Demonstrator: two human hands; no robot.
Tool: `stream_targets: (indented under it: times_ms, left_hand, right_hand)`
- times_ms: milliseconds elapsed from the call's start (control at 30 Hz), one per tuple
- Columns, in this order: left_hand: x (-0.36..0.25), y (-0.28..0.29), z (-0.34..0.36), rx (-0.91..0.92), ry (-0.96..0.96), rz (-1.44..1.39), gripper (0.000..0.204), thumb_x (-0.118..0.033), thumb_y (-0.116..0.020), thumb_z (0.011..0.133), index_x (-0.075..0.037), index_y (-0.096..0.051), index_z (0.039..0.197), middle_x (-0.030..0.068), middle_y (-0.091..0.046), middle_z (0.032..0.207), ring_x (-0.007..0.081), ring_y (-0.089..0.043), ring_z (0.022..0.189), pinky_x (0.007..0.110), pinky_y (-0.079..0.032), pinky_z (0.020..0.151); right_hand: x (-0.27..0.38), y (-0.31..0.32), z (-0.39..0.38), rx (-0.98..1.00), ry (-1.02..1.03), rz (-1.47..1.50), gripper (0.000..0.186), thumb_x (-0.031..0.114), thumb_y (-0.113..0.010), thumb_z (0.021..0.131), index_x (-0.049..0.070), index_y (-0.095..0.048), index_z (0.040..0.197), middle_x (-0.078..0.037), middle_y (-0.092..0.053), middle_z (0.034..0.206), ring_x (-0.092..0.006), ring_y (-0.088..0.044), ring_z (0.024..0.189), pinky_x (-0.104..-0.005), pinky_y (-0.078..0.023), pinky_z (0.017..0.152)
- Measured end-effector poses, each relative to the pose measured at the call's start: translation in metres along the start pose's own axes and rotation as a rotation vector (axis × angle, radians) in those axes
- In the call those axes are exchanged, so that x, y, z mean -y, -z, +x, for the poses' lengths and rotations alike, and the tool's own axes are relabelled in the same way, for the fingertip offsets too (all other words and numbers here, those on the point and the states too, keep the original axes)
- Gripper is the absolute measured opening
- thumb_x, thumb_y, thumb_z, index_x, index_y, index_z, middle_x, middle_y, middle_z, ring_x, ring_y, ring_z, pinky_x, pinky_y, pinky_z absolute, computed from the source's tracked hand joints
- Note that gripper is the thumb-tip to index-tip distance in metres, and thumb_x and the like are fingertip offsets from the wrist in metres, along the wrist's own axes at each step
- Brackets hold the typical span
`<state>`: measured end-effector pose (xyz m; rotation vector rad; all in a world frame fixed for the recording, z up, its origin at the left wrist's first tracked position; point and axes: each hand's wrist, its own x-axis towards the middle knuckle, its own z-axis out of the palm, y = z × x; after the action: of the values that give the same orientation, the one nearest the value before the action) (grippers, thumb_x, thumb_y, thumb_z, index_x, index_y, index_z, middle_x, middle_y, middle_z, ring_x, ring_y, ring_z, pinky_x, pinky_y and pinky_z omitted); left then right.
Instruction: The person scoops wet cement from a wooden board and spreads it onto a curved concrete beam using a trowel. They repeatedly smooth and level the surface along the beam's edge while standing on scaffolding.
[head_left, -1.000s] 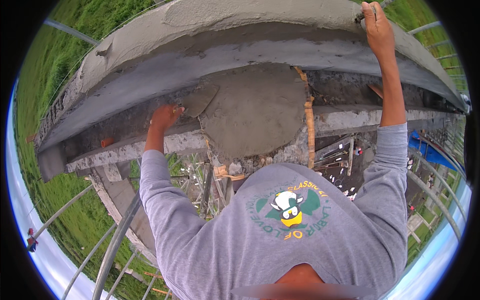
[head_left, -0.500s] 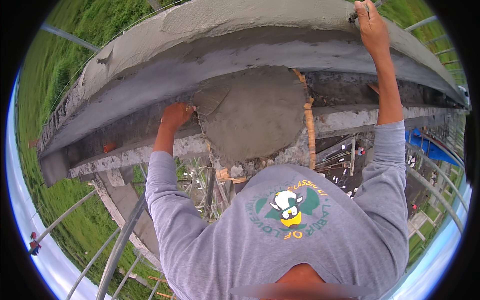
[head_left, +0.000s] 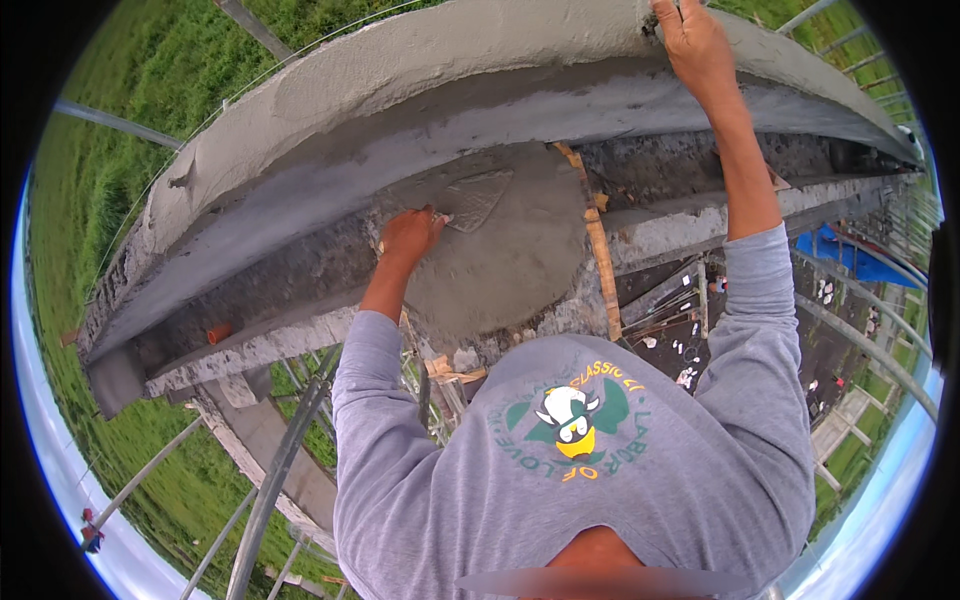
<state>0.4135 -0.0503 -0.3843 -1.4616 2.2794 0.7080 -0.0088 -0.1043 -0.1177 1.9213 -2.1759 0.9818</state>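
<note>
My left hand [head_left: 410, 238] is closed round the handle of a trowel [head_left: 480, 200]. Its blade, coated in grey, lies flat on a patch of wet mortar [head_left: 510, 285] between the curved wall and my body. At the upper edge of the view, my right hand [head_left: 697, 50] has its fingers bent at the top of the curved, freshly plastered wall [head_left: 400, 55]. A dark spot shows beside those fingertips. What they grip is partly cut off, and I cannot make it out.
A wooden strip [head_left: 596, 245] borders the mortar on the right. Channels run along the wall on both sides, with an orange pipe end [head_left: 219, 332] in the left one. Scaffold tubes [head_left: 285, 470] stand around, and gaps beside the ledge [head_left: 690, 225] show ground far below.
My left hand has moved the trowel rightward, from the mortar's left edge further over its surface. The view has shifted slightly; my right hand stays at the same dark spot on the wall.
</note>
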Motion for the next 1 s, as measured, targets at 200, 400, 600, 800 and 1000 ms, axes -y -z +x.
stream_targets:
  times_ms: [200, 400, 600, 800, 1000]
  left_hand:
    - [-0.013, 0.021, 0.022, -0.121, -0.015, 0.041, 0.053, -0.053, -0.056, 0.101, -0.007, -0.068, 0.124, 0.0218, -0.072, 0.112, 0.0408, -0.068, 0.107, 0.051, -0.055, 0.092]
    - [-0.001, 0.034, -0.027, -0.219, 0.046, -0.063, 0.053, -0.055, -0.057, 0.1, -0.007, -0.069, 0.121, 0.0211, -0.074, 0.104, 0.0395, -0.07, 0.103, 0.05, -0.055, 0.087]
    - [0.025, 0.103, -0.129, -0.44, 0.067, -0.153, 0.049, -0.051, -0.062, 0.098, -0.005, -0.071, 0.112, 0.0212, -0.073, 0.092, 0.0406, -0.07, 0.09, 0.05, -0.054, 0.081]
    - [0.069, 0.215, -0.276, -0.665, 0.215, -0.217, 0.033, -0.027, -0.065, 0.092, 0.001, -0.069, 0.109, 0.0222, -0.071, 0.096, 0.0414, -0.068, 0.089, 0.044, -0.052, 0.083]
    - [0.109, 0.324, -0.372, -0.811, 0.516, 0.313, 0.03, -0.026, -0.064, 0.096, -0.004, -0.065, 0.117, 0.017, -0.072, 0.102, 0.0371, -0.07, 0.093, 0.046, -0.053, 0.084]
  right_hand:
    - [0.007, 0.006, 0.0, 0.082, -0.064, 0.0, 0.037, 0.036, -0.046, 0.106, 0.002, -0.056, 0.114, -0.029, -0.067, 0.096, -0.0523, -0.062, 0.097, -0.0563, -0.048, 0.08]
    - [-0.003, 0.0, -0.002, 0.056, -0.003, -0.024, 0.037, 0.038, -0.047, 0.106, 0.003, -0.058, 0.114, -0.023, -0.063, 0.092, -0.0428, -0.06, 0.085, -0.051, -0.049, 0.074]
    - [-0.003, -0.002, 0.003, -0.017, 0.069, 0.014, 0.045, 0.052, -0.044, 0.11, 0.009, -0.057, 0.114, -0.022, -0.059, 0.077, -0.0441, -0.059, 0.072, -0.0488, -0.046, 0.067]
    - [0.0, 0.0, 0.004, 0.086, -0.02, 0.088, 0.046, 0.051, -0.041, 0.111, 0.006, -0.052, 0.107, -0.018, -0.047, 0.074, -0.0331, -0.045, 0.068, -0.0441, -0.043, 0.068]
    - [-0.008, -0.001, 0.005, 0.088, -0.031, 0.06, 0.047, 0.05, -0.041, 0.111, 0.006, -0.052, 0.104, -0.015, -0.048, 0.077, -0.0289, -0.046, 0.07, -0.0423, -0.043, 0.068]
